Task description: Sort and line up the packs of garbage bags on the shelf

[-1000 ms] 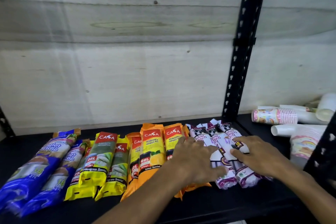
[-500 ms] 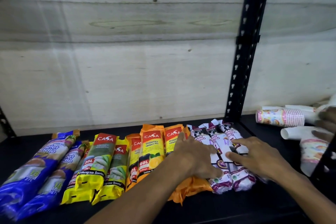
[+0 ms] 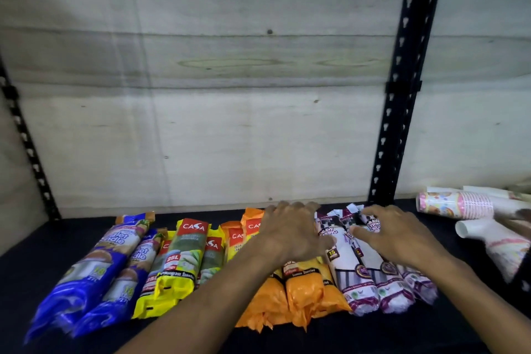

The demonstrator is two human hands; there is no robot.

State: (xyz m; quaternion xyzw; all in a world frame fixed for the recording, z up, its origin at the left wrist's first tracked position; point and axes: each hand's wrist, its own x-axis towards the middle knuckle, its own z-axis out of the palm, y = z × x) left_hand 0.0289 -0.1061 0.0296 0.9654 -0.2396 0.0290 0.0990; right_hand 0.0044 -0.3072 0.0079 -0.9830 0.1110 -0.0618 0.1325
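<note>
Head view, orange packs [image 3: 304,293] (creased), white drawstring packs [image 3: 370,282], flat hands.

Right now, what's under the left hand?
The left hand lies flat on the orange packs, fingers reaching their top ends. Their lower halves show below the wrist; the labels under the palm are covered.

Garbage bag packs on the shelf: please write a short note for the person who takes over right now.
Left hand: flat and open on the orange packs, no grip.
Right hand: flat and open on the white packs, no grip.
Packs lie on the shelf in colour groups: blue packs, yellow packs, orange, white. Paper cups lie at the far right.
Done: sorting by kind.
Left: even the front ends; the orange ones overlap and the blue ones lie slanted.
</note>
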